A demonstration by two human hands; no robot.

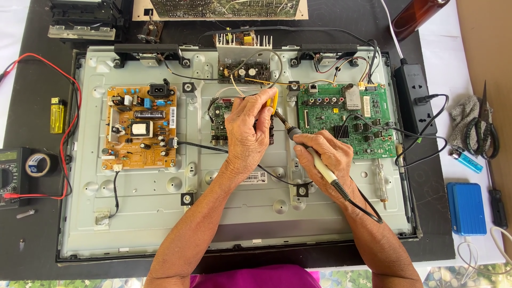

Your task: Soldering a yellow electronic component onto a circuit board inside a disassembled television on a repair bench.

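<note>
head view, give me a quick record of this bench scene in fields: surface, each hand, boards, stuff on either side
surface: metal back panel of an opened flat screen, on a dark table
left hand: left hand rests on a small green board, pinching something yellow
right hand: right hand grips a soldering iron, tip towards the left fingers
boards: orange power board; green main board
left side: multimeter, yellow lighter
right side: power strip, scissors, blue case
</note>
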